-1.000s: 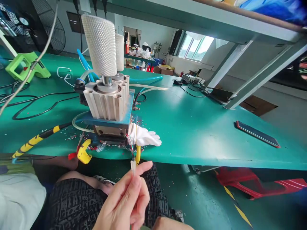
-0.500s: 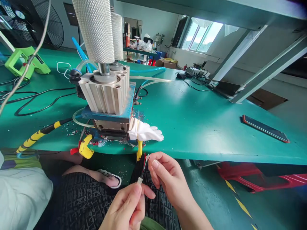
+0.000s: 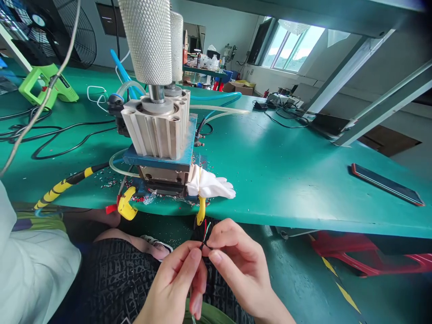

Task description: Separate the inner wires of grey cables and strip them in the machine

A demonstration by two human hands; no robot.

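Observation:
Low in the middle, my left hand (image 3: pixel 180 276) is closed, thumb and index finger pinching a thin cable just below its split end. Out of that pinch stand fine coloured wires (image 3: pixel 205 230), a red one and a green one, with a white one less distinct. My right hand (image 3: pixel 241 265) is close on the right, its thumb and fingertips at a short black wire (image 3: pixel 203 246) bent toward them. The cable's sheath is hidden by the left fingers. Beyond both hands, a press (image 3: pixel 158 130) with knurled metal cylinders stands at the bench edge.
A white glove (image 3: pixel 212 185) is tied at the press's right side, above a yellow lever (image 3: pixel 201 210). A phone (image 3: pixel 386 184) lies on the green bench (image 3: pixel 286 175). A green tool (image 3: pixel 47 85) sits at left. A person's sleeve (image 3: pixel 40 270) is close at left; a red stool (image 3: pixel 364 256) stands below.
My left hand has moved up to the base of the wires, covering the pale clear piece seen before. My right fingers have shifted lower, from the green wire's tip to the black wire.

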